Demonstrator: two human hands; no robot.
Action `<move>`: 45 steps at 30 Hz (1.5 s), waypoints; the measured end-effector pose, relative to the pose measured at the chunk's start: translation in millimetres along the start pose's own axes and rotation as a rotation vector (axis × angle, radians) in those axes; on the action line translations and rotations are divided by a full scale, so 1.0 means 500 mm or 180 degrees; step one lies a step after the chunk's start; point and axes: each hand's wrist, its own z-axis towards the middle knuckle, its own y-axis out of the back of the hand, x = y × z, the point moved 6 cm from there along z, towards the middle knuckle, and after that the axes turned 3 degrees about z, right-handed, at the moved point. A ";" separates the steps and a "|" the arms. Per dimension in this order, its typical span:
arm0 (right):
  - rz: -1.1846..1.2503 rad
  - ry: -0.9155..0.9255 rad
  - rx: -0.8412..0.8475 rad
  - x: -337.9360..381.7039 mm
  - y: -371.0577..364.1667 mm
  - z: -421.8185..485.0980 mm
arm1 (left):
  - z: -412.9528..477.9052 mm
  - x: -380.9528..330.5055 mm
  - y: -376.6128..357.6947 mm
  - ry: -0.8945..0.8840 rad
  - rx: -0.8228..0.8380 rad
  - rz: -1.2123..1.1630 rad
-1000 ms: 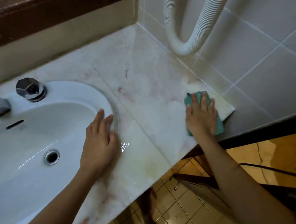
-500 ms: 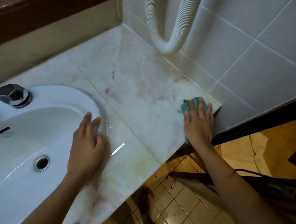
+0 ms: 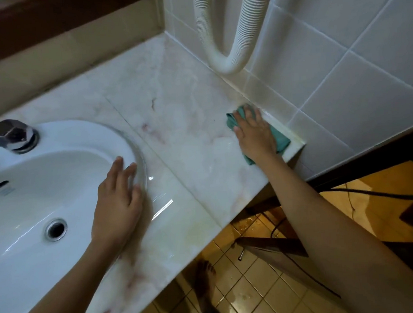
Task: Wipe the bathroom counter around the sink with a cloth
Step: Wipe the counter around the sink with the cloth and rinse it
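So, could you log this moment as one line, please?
right hand pressing cloth on counter | left hand on sink rim

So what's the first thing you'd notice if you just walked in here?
Probably the green cloth, pressed flat under the right hand at the counter's far right corner by the tiled wall. Next, the big white sink on the left, with the left hand resting on its rim. A ribbed white hose loops down the wall above.

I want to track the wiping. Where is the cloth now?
The green cloth lies under the right hand, at the counter's far right end against the tiled wall.
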 end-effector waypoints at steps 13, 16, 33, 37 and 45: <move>-0.0020 0.1448 0.0537 0.262 -0.093 -0.239 | -0.058 0.017 0.065 0.0263 -0.0599 -0.0888; -0.0104 0.1032 0.0345 0.253 -0.086 -0.142 | -0.126 0.086 0.100 0.0737 -0.0683 -0.0366; -0.0095 0.1551 0.0295 0.375 -0.123 -0.226 | -0.285 0.289 0.161 0.2100 -0.0587 0.0654; -0.0030 0.1452 0.0255 0.386 -0.129 -0.333 | -0.297 0.289 0.164 0.1825 -0.0730 0.0157; 0.0671 0.1007 0.0193 0.460 -0.153 -0.519 | -0.520 0.297 0.234 0.0834 -0.2094 -0.1038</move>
